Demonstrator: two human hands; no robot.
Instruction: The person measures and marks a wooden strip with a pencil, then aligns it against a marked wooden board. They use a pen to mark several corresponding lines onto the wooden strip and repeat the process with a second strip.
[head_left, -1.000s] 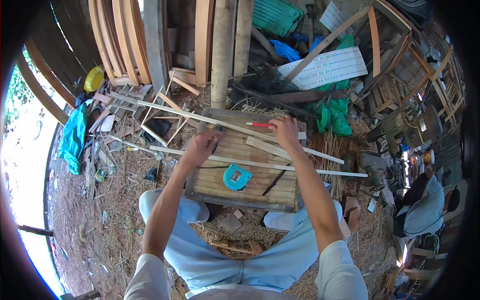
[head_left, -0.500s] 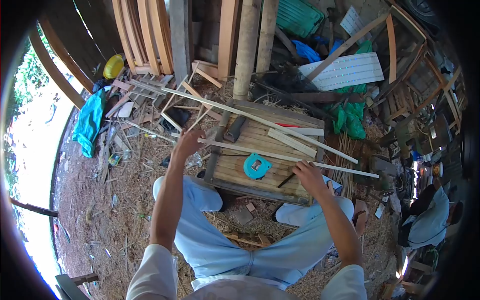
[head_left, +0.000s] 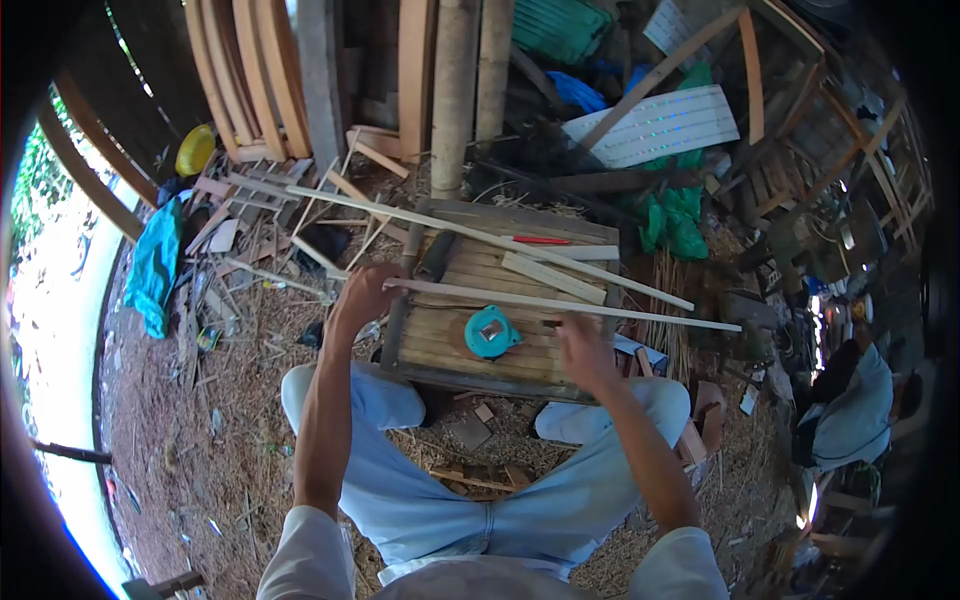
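The thin wooden strip (head_left: 560,303) lies across the slatted work bench (head_left: 440,355), from its 9 o'clock edge out past its 3 o'clock edge, where the far end hangs free over the ground. The left hand (head_left: 362,297) has its fingers closed around the near end of this strip, just outside the bench at 9 o'clock. The right hand (head_left: 585,350) is over the bench corner at about 4 o'clock, below the strip. It is blurred, so I cannot tell if it is open or closed, or if it holds something.

The teal tape measure (head_left: 490,332) rests on the bench, just under the strip at 6 o'clock, between the two hands. At 12 o'clock from the strip a short wooden piece (head_left: 553,278) lies flat on the slats. Beyond it a second long strip (head_left: 480,235) crosses the bench in a slant, and a red pencil (head_left: 540,240) lies just beside it near the far edge.

Further out, a bamboo post (head_left: 455,90) stands at 12 o'clock, a green plastic bag (head_left: 670,220) is at 2 o'clock, and a blue cloth (head_left: 155,265) is at 9 o'clock on the littered ground. Another person (head_left: 850,400) sits well apart at 4 o'clock.
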